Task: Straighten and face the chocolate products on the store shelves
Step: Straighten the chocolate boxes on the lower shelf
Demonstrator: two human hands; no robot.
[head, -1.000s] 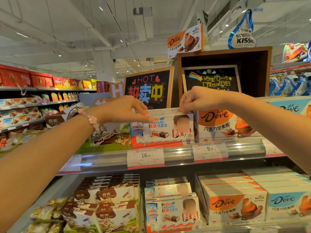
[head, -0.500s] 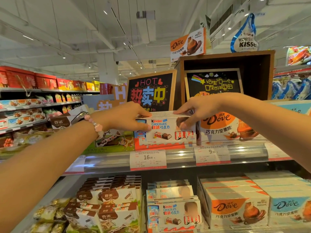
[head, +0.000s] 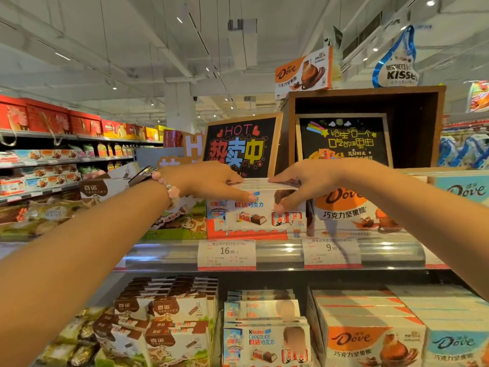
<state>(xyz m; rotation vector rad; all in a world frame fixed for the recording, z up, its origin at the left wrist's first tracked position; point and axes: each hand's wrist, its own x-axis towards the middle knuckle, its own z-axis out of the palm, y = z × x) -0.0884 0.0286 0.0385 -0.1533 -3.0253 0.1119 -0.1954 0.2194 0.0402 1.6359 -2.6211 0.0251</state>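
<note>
white ceiling (head: 132, 49) | strip lights (head: 62, 56) | pillar (head: 180, 104) | side aisle shelving (head: 66, 160)

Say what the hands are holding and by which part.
Both hands grip the front Kinder box at its top edge: left hand near the left corner, right hand near the right.

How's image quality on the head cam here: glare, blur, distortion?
Head view: strong wide-angle bowing, ceiling lines and forearms curve outward. Glare spots streak the shiny shelf rail beside the price tags. The left hand and right hand on the Kinder box stack look soft-edged, and small print on the box is smeared. Lighting is even overhead; the wooden crate interior is dark.
</note>
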